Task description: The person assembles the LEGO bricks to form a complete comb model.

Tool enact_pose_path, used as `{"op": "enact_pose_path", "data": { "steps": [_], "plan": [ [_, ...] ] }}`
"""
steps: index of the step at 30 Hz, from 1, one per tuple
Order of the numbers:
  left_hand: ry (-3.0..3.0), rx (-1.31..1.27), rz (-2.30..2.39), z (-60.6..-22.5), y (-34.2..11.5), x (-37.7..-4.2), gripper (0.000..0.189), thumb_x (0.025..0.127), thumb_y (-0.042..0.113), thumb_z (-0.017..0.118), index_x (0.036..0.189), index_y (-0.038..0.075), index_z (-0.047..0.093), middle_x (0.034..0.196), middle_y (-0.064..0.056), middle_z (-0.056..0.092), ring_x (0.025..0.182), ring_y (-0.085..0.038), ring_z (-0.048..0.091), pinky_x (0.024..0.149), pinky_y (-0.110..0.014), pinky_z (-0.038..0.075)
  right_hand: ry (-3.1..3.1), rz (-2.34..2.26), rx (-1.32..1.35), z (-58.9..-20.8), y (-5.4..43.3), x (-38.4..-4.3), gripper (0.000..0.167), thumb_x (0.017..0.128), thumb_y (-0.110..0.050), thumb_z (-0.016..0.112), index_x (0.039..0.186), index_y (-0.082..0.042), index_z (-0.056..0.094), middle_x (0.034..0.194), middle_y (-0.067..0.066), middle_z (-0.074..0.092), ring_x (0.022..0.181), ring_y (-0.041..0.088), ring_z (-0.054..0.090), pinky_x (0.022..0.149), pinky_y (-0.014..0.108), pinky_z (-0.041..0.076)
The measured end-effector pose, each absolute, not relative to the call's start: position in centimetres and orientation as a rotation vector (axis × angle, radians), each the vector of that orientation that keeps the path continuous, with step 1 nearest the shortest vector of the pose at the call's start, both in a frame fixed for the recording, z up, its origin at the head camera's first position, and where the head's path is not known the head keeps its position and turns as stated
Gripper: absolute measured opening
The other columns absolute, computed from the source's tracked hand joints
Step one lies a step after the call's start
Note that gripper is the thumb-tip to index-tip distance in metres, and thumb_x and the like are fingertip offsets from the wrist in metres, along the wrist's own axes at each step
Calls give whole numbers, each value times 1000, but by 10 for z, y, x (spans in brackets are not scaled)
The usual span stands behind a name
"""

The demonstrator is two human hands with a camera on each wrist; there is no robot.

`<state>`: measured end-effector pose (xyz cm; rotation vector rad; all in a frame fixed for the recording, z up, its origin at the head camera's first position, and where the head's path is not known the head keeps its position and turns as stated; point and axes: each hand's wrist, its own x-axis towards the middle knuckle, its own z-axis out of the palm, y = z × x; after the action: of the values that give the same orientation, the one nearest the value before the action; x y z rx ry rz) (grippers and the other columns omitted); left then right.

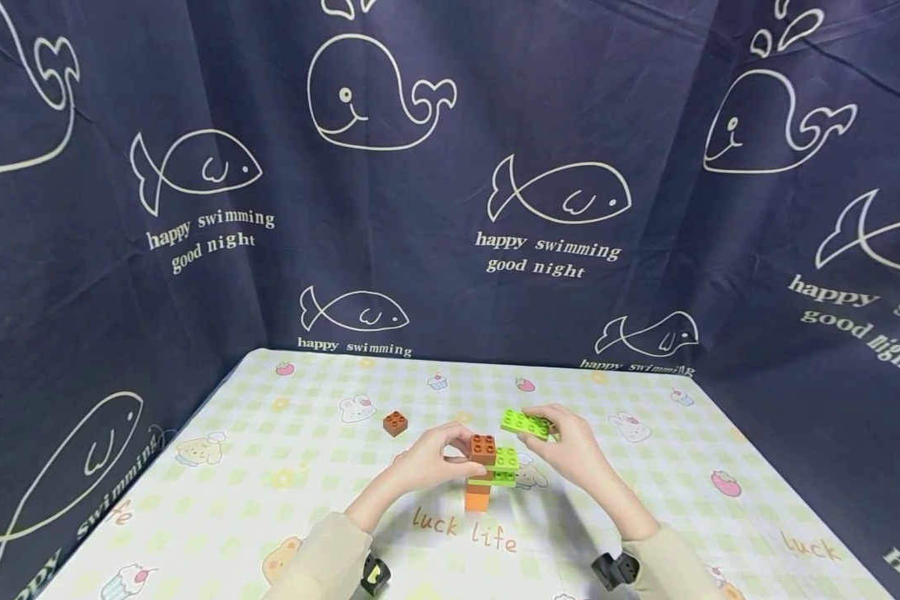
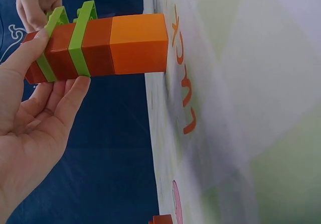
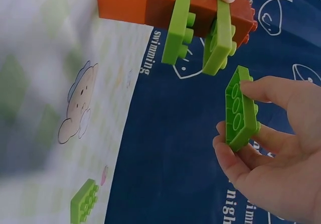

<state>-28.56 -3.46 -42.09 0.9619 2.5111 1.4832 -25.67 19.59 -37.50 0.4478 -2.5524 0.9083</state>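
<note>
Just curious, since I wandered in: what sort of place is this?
Probably an indoor play corner, hard to be sure: dark blue fabric printed with whales and fish hangs around a cartoon-patterned tablecloth, and the left hand grips a toy-brick tower.

Backdrop (image 1: 450,233): "happy swimming"; tablecloth (image 1: 232,492): apparently "luck".

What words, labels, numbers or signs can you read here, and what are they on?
"happy swimming": dark blue curtain, repeated.
"good night": dark blue curtain, repeated.
"luck life": tablecloth, front middle.
"luck": tablecloth, right.
"fe": tablecloth, left, cut off.
Stacked blocks: nothing readable.
Black wrist cameras: any markings too small.
</note>
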Motion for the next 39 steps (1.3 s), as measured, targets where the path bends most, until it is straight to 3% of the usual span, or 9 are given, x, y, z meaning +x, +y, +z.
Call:
{"op": "enact_pose_path", "data": {
  "steps": [39],
  "plan": [
    [2480, 987, 1505, -425, -34, -288, 25, 80, 34, 74, 97, 21, 61, 94, 8, 60, 96, -7, 59, 83, -16, 51, -2590, 894, 670, -366, 172, -247, 31, 81, -17, 73, 110, -8, 68, 102, 1, 67, 90, 17, 62, 78, 30, 54]
  ]
}}
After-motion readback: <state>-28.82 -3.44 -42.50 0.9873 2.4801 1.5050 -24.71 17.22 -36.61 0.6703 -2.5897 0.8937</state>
